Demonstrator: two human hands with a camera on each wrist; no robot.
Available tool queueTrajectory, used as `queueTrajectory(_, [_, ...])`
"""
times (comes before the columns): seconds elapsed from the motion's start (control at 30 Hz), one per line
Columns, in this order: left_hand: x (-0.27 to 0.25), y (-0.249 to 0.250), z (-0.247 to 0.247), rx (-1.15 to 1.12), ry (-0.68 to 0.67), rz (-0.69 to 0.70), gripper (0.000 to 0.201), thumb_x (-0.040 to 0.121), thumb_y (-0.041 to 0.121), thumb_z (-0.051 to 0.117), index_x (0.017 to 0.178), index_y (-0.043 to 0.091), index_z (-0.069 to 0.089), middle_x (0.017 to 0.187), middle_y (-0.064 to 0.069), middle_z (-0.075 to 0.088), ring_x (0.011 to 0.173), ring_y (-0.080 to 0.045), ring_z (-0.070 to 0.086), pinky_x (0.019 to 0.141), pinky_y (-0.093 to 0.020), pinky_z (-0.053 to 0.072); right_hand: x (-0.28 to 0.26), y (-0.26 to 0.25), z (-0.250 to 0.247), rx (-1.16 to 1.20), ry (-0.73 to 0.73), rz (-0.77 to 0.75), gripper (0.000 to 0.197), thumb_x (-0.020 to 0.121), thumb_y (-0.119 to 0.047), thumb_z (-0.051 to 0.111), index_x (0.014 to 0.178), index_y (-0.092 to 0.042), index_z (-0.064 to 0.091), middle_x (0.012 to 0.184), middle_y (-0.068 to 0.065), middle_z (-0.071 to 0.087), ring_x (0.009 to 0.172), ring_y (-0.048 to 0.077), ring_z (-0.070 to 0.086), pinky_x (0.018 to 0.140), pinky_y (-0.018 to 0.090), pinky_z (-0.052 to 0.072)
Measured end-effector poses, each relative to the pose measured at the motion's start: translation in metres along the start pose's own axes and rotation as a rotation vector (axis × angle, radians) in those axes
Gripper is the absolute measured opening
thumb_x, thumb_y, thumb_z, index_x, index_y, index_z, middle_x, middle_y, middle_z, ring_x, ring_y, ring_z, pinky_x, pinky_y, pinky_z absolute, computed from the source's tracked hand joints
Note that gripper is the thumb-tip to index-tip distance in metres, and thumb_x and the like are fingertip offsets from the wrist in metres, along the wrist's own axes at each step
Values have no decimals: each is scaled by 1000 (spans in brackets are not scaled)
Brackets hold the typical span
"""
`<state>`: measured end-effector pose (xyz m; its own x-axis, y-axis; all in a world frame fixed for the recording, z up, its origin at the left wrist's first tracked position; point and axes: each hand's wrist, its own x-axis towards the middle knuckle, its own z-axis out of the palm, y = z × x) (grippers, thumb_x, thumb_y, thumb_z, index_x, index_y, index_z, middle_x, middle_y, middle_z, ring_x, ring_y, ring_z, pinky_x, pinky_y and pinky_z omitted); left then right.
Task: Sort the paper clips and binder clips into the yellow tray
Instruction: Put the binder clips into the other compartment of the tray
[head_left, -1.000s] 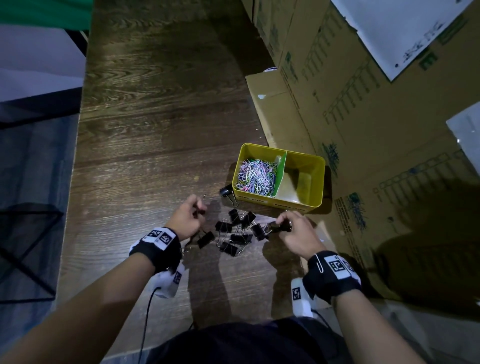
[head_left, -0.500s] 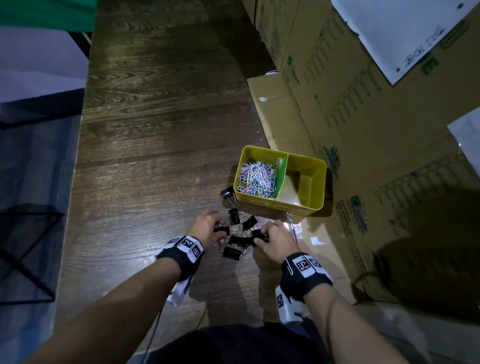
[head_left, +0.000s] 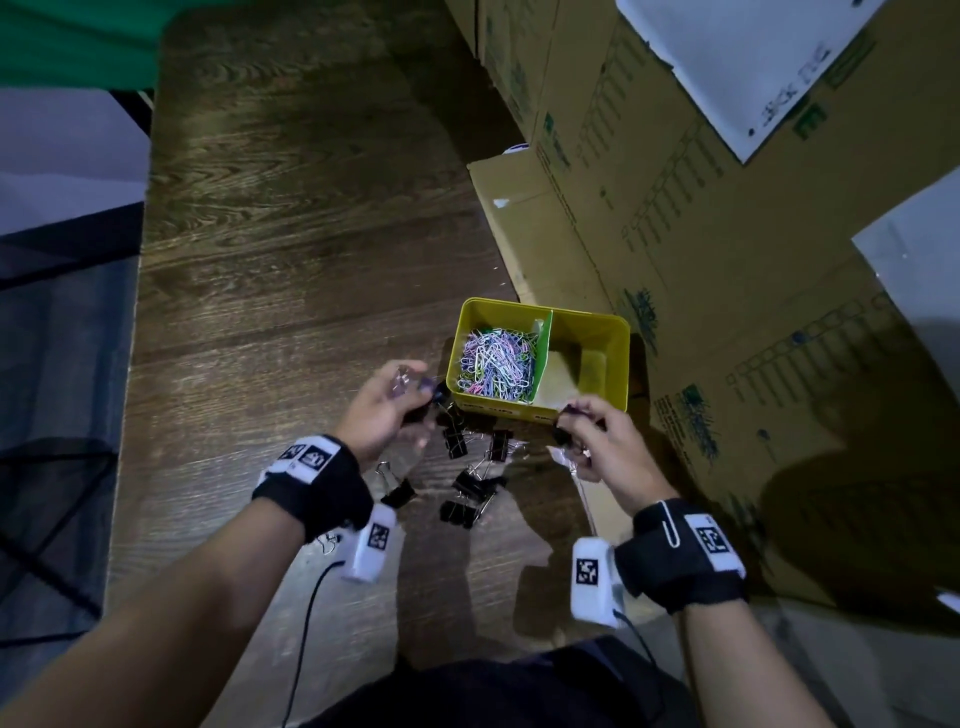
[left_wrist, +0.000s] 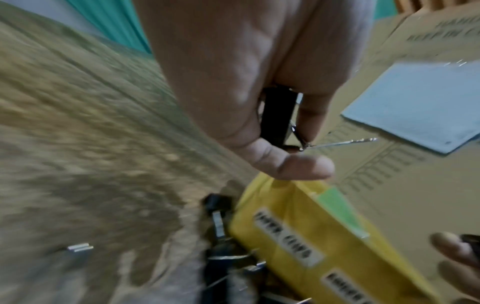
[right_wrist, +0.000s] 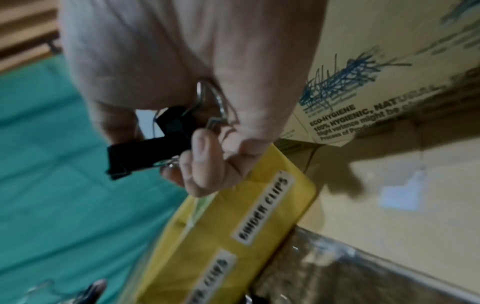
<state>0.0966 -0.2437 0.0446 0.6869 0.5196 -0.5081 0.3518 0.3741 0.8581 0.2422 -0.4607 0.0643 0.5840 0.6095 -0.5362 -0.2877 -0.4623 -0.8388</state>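
Observation:
The yellow tray (head_left: 618, 332) stands on the wooden table, split by a green divider (head_left: 543, 353). Its left half holds a heap of coloured paper clips (head_left: 496, 364); the right half shows a bare floor. My left hand (head_left: 387, 410) is raised beside the tray's left front corner and grips black binder clips (left_wrist: 276, 117). My right hand (head_left: 597, 441) hovers at the tray's front wall (right_wrist: 233, 232), under the label "BINDER CLIPS", and holds black binder clips (right_wrist: 153, 142). Several more binder clips (head_left: 470, 483) lie on the table between my wrists.
Large cardboard boxes (head_left: 727, 260) wall off the right side, close behind the tray. A flat cardboard flap (head_left: 519, 208) lies beyond the tray. The table's left edge (head_left: 130, 364) drops to a dark floor. A clear plastic bag (head_left: 563, 457) lies under my right hand.
Both hands have come up off the pile with binder clips in them and moved apart towards the tray. Fewer clips lie on the table.

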Motion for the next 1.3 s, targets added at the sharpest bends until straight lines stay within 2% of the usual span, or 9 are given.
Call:
queueTrajectory(0.1, [11, 34, 45, 71, -154, 32, 23, 89, -4, 51, 102, 14, 57, 93, -14, 52, 68, -26, 60, 46, -29, 53, 2, -22, -13, 114, 152, -32, 9, 93, -18, 55, 92, -22, 63, 84, 1, 60, 51, 13, 54, 40, 23, 36])
queueTrajectory(0.3, [37, 58, 136, 675, -317, 234, 28, 85, 0, 57, 108, 14, 55, 88, -2, 61, 64, -20, 63, 54, -28, 56, 27, -41, -36, 39, 380, -6, 16, 86, -23, 63, 100, -16, 64, 75, 6, 66, 54, 14, 57, 52, 32, 49])
queueTrajectory(0.47, [50, 33, 160, 1184, -354, 394, 52, 81, 12, 62, 130, 10, 42, 117, -15, 52, 109, -31, 52, 92, -38, 45, 52, -45, -45, -43, 397, 42, 28, 86, -24, 62, 112, -15, 59, 86, 6, 68, 56, 10, 61, 79, 41, 58])
queueTrajectory(0.6, [46, 20, 153, 1237, -344, 487, 50, 85, 20, 60, 129, 3, 42, 125, -15, 46, 112, -30, 48, 96, -42, 43, 63, -52, -42, -147, 331, 44, 30, 88, -31, 61, 115, -19, 54, 101, 3, 63, 75, 14, 66, 87, 41, 55])
queueTrajectory(0.77, [30, 7, 132, 1274, -351, 773, 20, 89, 17, 51, 99, 2, 59, 100, -14, 57, 87, -31, 58, 74, -44, 52, 65, -59, -34, -346, 236, -32, 62, 80, -55, 55, 136, -31, 46, 129, 2, 59, 113, 22, 58, 101, 45, 44])
queueTrajectory(0.93, [27, -14, 110, 1349, -473, 941, 35, 78, -2, 53, 112, 1, 61, 109, -17, 64, 116, -32, 55, 96, -35, 44, 51, -51, -28, -713, 399, -98, 55, 90, -21, 60, 141, -21, 40, 116, 14, 61, 101, 29, 58, 88, 36, 47])
queueTrajectory(1.1, [32, 5, 98, 1361, -522, 730, 48, 87, -10, 40, 132, 3, 46, 137, -14, 48, 139, -24, 28, 110, -38, 34, 53, -37, -17, -827, 298, 122, 38, 87, 1, 52, 125, -6, 55, 111, 18, 60, 94, 33, 58, 74, 31, 44])
queueTrajectory(1.2, [41, 15, 79, 1256, -456, 814, 49, 82, -9, 48, 127, 10, 52, 132, -11, 51, 125, -23, 47, 102, -32, 43, 69, -43, -13, -817, 317, 80, 28, 87, 2, 51, 113, -3, 60, 106, 17, 61, 81, 28, 53, 71, 29, 43])
queueTrajectory(1.3, [48, 22, 48, 1102, -150, 865, 20, 83, 5, 56, 101, 10, 62, 104, -5, 56, 94, -15, 54, 80, -27, 49, 87, -51, -7, -846, 287, 23, 35, 86, 4, 48, 119, -5, 57, 108, 21, 61, 91, 35, 58, 81, 37, 51])
